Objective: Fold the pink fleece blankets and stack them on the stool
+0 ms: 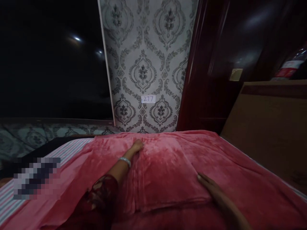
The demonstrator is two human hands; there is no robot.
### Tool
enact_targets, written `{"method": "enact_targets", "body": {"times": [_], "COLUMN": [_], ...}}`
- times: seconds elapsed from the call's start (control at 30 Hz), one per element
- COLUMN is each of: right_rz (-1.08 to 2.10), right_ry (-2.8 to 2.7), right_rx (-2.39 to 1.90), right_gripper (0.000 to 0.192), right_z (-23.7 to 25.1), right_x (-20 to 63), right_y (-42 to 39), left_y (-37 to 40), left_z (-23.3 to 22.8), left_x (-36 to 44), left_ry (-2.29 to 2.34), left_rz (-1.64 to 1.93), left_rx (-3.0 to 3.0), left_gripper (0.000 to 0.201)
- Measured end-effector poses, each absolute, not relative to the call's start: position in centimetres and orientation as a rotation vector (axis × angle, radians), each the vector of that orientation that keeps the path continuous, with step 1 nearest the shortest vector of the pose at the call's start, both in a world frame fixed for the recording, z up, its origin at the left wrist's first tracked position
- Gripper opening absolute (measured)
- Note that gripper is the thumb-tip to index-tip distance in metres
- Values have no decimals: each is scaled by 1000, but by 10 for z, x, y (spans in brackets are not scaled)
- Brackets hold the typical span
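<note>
While both arms stretch out over the bed (pixel 263 179), I see the left hand (pixel 137 146) lying flat, fingers together, on the far edge of the red plush pillow (pixel 165 172), the arm extended toward 12 o'clock with a silver bracelet (pixel 124 160) at the wrist. My right hand (pixel 206 183), at 4 o'clock from the left, rests open and palm down against the pillow's near right corner. Neither grips anything. Covered in pink fleece, the pillow sits mid-bed below patterned wallpaper (pixel 146 64) bearing a label (pixel 148 99) reading 277.
</note>
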State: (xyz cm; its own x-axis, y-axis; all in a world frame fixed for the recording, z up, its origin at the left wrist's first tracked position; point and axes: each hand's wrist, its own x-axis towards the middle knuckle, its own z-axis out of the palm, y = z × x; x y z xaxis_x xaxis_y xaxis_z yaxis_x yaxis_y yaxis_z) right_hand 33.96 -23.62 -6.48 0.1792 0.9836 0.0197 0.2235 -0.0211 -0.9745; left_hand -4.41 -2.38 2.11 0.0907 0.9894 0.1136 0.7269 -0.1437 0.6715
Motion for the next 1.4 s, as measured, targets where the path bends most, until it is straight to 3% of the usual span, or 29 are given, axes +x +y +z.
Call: {"method": "enact_targets", "body": {"times": [0.27, 0.53, 0.63, 0.77, 0.9, 1.07, 1.23, 1.4], "right_rz": [1119, 1165, 1169, 1164, 1153, 1163, 1126, 980], "right_ry": [-1252, -1231, -1207, -1187, -1183, -1181, -1234, -1212], "right_rx": [-1556, -1427, -1419, -1401, -1368, -1380, -1477, -1636], "right_gripper": [77, 75, 74, 74, 72, 72, 67, 64], "right_z": [-25, -31, -30, -26, -25, -23, -23, -37], "right_x": [311, 310, 308, 306, 307, 307, 308, 314], "right_y": [-247, -245, -246, -248, -249, -253, -259, -256], "left_y": [47, 50, 35, -11, -62, -83, -89, -133], "left_z": [17, 16, 36, 50, 26, 2, 20, 36], "left_x": [-27, -23, -16, -4, -5, -6, -15, -98], "left_ry": [2020, 2181, 2146, 1941, 1637, 1541, 1425, 1431], "left_rz": [721, 507, 495, 534, 191, 47, 115, 324], "left_rx": [1664, 1827, 1989, 2369, 2671, 2524, 2466, 2469], "left_gripper": [38, 37, 37, 57, 71, 73, 68, 63]}}
